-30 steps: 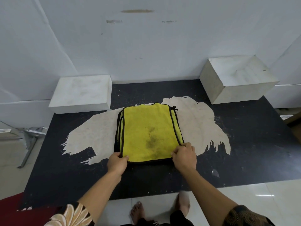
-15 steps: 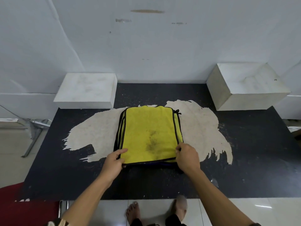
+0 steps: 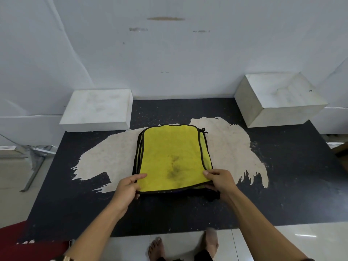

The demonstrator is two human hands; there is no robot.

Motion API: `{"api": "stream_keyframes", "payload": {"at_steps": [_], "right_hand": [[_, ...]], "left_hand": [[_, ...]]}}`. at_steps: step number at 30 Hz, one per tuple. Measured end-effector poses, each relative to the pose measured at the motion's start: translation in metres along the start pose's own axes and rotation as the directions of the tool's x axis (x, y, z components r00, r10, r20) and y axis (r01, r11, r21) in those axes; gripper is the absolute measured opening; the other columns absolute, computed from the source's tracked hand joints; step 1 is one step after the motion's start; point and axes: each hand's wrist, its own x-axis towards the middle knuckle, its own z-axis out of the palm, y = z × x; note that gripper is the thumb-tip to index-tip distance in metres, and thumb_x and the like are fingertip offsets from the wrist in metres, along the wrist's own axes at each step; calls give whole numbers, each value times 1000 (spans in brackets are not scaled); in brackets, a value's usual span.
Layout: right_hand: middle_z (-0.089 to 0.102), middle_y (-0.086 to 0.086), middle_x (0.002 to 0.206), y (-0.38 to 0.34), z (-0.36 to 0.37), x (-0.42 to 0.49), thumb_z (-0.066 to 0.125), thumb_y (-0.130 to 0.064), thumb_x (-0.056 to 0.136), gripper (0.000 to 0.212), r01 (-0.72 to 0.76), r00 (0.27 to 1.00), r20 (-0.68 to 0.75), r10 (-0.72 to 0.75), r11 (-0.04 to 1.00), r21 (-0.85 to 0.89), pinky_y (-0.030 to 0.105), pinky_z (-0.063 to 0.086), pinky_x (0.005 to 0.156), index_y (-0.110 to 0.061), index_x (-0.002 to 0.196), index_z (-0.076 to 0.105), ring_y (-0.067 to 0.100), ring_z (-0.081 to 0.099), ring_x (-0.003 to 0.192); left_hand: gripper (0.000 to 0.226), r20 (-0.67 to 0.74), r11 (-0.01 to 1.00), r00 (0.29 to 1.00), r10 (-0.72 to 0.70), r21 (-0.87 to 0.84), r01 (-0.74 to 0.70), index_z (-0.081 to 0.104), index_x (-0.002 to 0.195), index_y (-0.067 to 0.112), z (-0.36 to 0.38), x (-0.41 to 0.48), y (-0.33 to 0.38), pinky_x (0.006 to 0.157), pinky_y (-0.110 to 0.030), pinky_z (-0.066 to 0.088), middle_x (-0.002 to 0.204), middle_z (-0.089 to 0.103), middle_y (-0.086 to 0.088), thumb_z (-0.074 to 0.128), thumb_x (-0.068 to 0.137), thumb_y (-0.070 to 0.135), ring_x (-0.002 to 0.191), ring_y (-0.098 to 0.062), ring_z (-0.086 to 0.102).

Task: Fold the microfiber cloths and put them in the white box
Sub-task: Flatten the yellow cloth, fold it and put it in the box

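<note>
Plenty of bare room on the black tabletop (image 3: 282,185) to the left, to the right and on the near side of the stack of yellow microfiber cloths (image 3: 169,153), lying mid-table over a worn pale patch (image 3: 235,147). Near table edge just below the forearms, with tiled floor (image 3: 282,238) and two bare feet (image 3: 156,249) beyond it. Far edge closed off by the white wall (image 3: 169,53).

At the far left corner, against the wall, a flat white box (image 3: 98,108). At the far right corner, a taller white box (image 3: 278,98), set at an angle. Both well apart from the stack, with bare dark surface between. Cannot tell whether either is open on top. Off the table to the left, a grey metal stand (image 3: 35,157) on the floor; at the lower left, something red (image 3: 28,242), partly cut off by the frame.

Stack trimmed in black, several layers showing along its left and right sides, a dark smudge on the top cloth.

Left hand (image 3: 126,187) at the near left corner: thumb laid on top of the uppermost cloth, fingers curled beneath the edge, pinching the layers. Right hand (image 3: 220,180) at the near right corner: thumb on top, fingers tucked under, gripping likewise. Near edge of the stack raised a little off the table between the two hands, far edge resting on it. Cannot tell how many layers each hand holds.
</note>
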Motion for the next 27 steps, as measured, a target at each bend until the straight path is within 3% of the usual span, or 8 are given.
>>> {"api": "stream_keyframes", "payload": {"at_steps": [5,7,9,13,16,20,24,27], "right_hand": [[52,9,84,-24,5,-13,36,8,95,40,-198,966,215,145,948,249,19,47,44,-1,109,72,12,45,52],[49,9,83,-34,6,-20,31,9,92,46,-222,951,280,134,924,312,18,42,41,-1,111,72,10,41,50],[42,4,69,-44,8,-28,30,9,88,48,-199,950,298,89,909,365,16,35,39,-2,113,71,8,36,46],[53,3,69,-65,7,-39,41,8,88,42,-24,981,179,-75,868,496,16,32,34,-7,112,73,6,34,42],[61,4,82,-81,-2,-48,55,-6,96,23,135,975,67,-211,804,579,15,32,34,-6,110,73,5,34,41],[62,2,84,-101,-27,-55,54,-3,97,26,273,950,-42,-310,756,595,14,31,36,-12,109,75,6,32,46],[66,2,90,-121,-68,-59,51,2,96,33,378,914,-106,-392,724,577,15,33,37,-16,110,75,6,37,47],[62,1,99,-132,-107,-54,51,0,97,35,473,877,-160,-452,760,446,16,39,42,-21,111,75,5,43,53]], "left_hand": [[54,104,935,993,-57,-342,90,69,119,12,-6,0,29,42,-18,37,109,58,-7,36,84,-13,60,-12,41],[53,215,839,975,-62,-518,168,65,122,6,-13,0,42,39,-17,37,97,54,-8,33,83,-10,50,-8,39],[52,261,788,964,-44,-585,194,64,123,4,-20,0,56,39,-16,38,88,51,-7,34,82,-8,44,-6,37],[38,130,896,991,34,-443,28,68,119,6,-18,6,80,50,-18,39,94,58,-7,46,88,1,51,-7,39],[19,-22,947,979,202,-252,-201,76,102,7,0,0,110,56,-20,38,73,64,4,68,87,15,50,-4,44],[2,-79,890,887,456,18,-456,77,85,22,32,-14,143,76,-18,49,81,75,8,76,84,21,79,0,68],[3,-49,843,841,539,30,-538,76,87,21,67,-22,168,82,-27,53,85,76,5,74,86,21,89,-10,70],[4,-40,827,826,563,15,-563,75,89,21,102,-26,182,80,-29,52,88,75,1,73,86,18,89,-11,68]]}}
